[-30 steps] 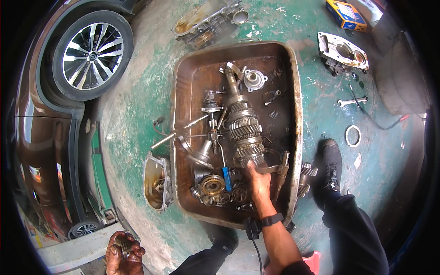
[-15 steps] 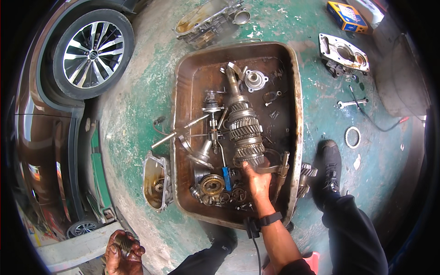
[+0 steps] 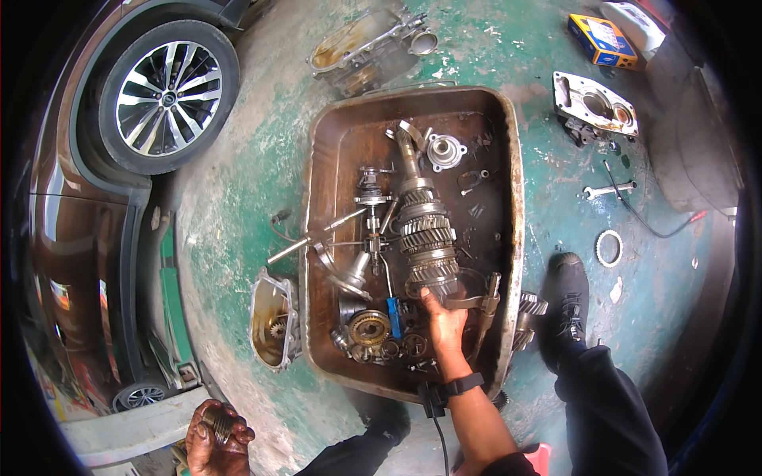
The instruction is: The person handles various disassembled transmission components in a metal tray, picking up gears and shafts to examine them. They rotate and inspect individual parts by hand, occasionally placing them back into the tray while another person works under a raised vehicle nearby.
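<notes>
A long shaft stacked with gears [image 3: 429, 234] lies lengthwise in a rusty metal pan [image 3: 516, 190]. My right hand [image 3: 446, 319] is closed around the shaft's near end, thumb on top and the other fingers mostly hidden beneath. Just right of that hand is a metal shift fork [image 3: 486, 300]. My left hand [image 3: 213, 444], dark with grease, is palm up at the lower left, outside the pan. Its fingers curl round a small ribbed metal gear [image 3: 217, 423]. A blue-handled tool [image 3: 393, 316] and a brass-coloured ring gear [image 3: 369, 326] lie left of my right hand.
Housings stand beyond the pan [image 3: 361, 51] and at its left [image 3: 272, 325]. Gears [image 3: 528, 313] lie by its right wall. A rod [image 3: 294, 248] juts over the left rim. Rightward are a wrench [image 3: 607, 190], a ring [image 3: 609, 248] and a plate-like casting [image 3: 595, 103]. A car wheel [image 3: 168, 97] is at left.
The whole view has shifted slightly, so the pan sits a little lower. Both hands keep their holds; the gear in my left hand is tilted slightly differently.
</notes>
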Tool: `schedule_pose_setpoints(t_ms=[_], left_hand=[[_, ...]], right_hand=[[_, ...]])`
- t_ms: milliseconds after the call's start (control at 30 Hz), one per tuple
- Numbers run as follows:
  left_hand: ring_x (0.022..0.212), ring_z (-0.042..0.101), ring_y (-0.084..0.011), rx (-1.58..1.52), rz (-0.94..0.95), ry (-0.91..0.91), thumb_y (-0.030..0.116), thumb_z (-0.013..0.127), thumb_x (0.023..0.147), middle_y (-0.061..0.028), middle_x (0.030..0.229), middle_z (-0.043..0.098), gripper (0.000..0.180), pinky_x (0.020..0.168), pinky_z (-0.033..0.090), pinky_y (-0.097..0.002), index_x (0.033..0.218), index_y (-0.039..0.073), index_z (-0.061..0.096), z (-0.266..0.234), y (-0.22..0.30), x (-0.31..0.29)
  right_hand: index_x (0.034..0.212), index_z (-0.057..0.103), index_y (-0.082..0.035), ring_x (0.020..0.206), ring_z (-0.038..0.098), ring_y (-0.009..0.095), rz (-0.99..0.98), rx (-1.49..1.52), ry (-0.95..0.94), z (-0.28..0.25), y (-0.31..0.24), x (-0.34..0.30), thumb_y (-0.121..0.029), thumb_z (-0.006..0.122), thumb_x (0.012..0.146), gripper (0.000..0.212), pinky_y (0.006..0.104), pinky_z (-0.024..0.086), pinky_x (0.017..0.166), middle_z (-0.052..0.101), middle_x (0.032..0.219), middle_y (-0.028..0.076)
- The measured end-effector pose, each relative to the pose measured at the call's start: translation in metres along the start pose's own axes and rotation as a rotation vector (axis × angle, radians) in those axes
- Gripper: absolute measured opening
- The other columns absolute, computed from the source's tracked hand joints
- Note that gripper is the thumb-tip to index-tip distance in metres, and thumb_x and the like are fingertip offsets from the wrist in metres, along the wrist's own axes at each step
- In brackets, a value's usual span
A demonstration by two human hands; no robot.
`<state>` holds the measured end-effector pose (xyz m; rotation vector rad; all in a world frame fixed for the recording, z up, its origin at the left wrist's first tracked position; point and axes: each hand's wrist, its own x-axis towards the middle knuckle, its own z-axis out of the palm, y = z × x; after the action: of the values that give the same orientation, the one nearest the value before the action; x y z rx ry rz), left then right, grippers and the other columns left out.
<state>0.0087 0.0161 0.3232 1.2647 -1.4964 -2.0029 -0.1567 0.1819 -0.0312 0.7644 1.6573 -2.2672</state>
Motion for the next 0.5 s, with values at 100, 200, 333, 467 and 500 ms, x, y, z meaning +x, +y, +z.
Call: schedule_pose_setpoints(t_ms=[100,200,333,467,500], left_hand=[[0.087,0.061,-0.0255,0.000,-0.003,-0.001,0.029,0.072,0.087,-0.0164,0.106,0.060,0.050,0.073,0.050,-0.0369,0.123,0.001,0.052,0.000,-0.001,0.002],[0.088,0.061,-0.0257,0.001,-0.006,0.002,0.028,0.072,0.087,-0.0165,0.107,0.060,0.050,0.073,0.050,-0.0372,0.124,0.001,0.052,0.001,-0.001,0.001],[0.090,0.061,-0.0260,0.000,-0.006,0.003,0.027,0.071,0.087,-0.0165,0.108,0.059,0.049,0.074,0.050,-0.0377,0.124,0.000,0.052,0.002,-0.001,0.000],[0.091,0.061,-0.0263,-0.002,-0.007,0.000,0.025,0.070,0.088,-0.0165,0.110,0.059,0.049,0.076,0.050,-0.0382,0.125,0.000,0.052,0.003,0.000,-0.001],[0.092,0.061,-0.0264,-0.003,-0.006,0.003,0.025,0.070,0.088,-0.0165,0.110,0.059,0.049,0.076,0.050,-0.0383,0.125,0.000,0.052,0.003,0.000,0.000]], right_hand=[[0.125,0.050,0.005,0.102,0.058,0.018,0.188,0.100,-0.080,-0.015,0.001,0.007,-0.022,0.080,0.081,0.060,0.0307,0.046,0.092,0.062,0.114,0.010],[0.124,0.055,0.000,0.098,0.060,0.019,0.325,0.337,-0.097,-0.016,0.003,0.008,-0.022,0.077,0.084,0.052,0.0267,0.048,0.087,0.063,0.115,0.007],[0.126,0.051,0.001,0.100,0.059,0.017,-0.017,-0.045,-0.022,-0.001,0.005,-0.001,-0.013,0.079,0.081,0.055,0.0290,0.049,0.089,0.062,0.115,0.007],[0.131,0.043,0.007,0.099,0.060,0.018,-0.114,-0.111,0.054,0.007,0.005,-0.004,-0.011,0.084,0.075,0.071,0.0305,0.048,0.089,0.063,0.113,0.011],[0.131,0.043,0.007,0.098,0.060,0.019,-0.062,-0.014,0.010,0.003,0.004,-0.002,-0.017,0.082,0.078,0.070,0.0297,0.049,0.088,0.063,0.112,0.011]])
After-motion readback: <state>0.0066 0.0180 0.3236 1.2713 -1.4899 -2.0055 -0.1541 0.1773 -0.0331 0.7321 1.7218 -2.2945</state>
